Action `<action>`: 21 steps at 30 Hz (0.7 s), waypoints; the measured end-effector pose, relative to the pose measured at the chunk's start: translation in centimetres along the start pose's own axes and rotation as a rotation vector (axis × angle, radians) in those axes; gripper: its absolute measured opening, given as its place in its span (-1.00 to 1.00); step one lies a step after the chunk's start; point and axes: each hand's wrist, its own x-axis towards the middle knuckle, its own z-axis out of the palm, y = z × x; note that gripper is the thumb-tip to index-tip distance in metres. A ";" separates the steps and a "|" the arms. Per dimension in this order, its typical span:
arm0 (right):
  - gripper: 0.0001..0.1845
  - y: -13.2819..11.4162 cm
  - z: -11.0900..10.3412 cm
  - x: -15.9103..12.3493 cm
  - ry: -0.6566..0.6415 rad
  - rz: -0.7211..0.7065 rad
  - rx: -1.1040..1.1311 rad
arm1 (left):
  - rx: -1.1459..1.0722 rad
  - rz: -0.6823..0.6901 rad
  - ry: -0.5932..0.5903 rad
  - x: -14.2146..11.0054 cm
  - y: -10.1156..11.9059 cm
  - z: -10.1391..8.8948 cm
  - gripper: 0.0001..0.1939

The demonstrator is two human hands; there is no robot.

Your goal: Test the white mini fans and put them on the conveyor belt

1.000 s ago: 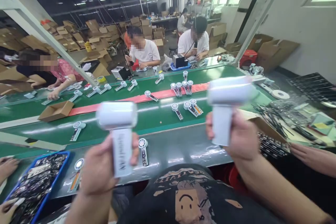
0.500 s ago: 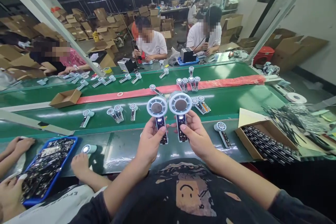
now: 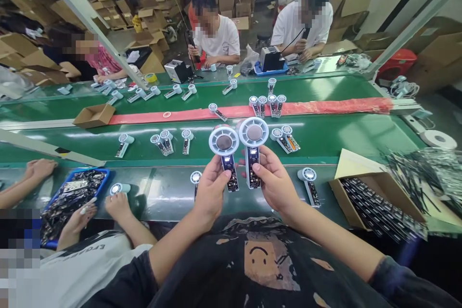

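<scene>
- Worktop [image 3: 162,204] is running crosswise below both hands.
- L hand [image 3: 209,192] is grasping L fan [image 3: 224,142]; R hand [image 3: 279,185], R fan [image 3: 253,132], both by handles.
- Fans are sitting side by side btwn hands, heads topmost; L axis is leaning slightly L.

Glossy green belt [image 3: 173,125]; wrinkled red plastic strip [image 3: 325,107]; matt cardboard box [image 3: 94,116]; smooth pale plastic fans [image 3: 253,132].

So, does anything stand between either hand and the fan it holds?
Nothing visible does: the left hand grips the left fan by its handle, thumb in front; the right hand holds the right fan likewise.
</scene>
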 end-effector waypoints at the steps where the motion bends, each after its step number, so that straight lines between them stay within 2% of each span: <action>1: -0.45 -0.1 -0.3 0.2 -0.004 0.005 -0.001 | 0.001 0.003 -0.001 0.0 -0.1 0.2 -0.52; 7: -0.45 -0.3 -1.7 1.2 -0.052 0.033 0.004 | 0.028 -0.013 0.050 0.2 -0.5 1.2 -0.53; 14: -0.59 0.1 -3.2 2.5 -0.040 0.105 0.019 | 0.014 -0.015 0.265 0.5 -1.6 2.4 -0.57; 21: -0.51 0.6 -4.0 3.6 -0.062 0.167 0.015 | 0.045 -0.031 0.372 0.3 -2.6 2.6 -0.54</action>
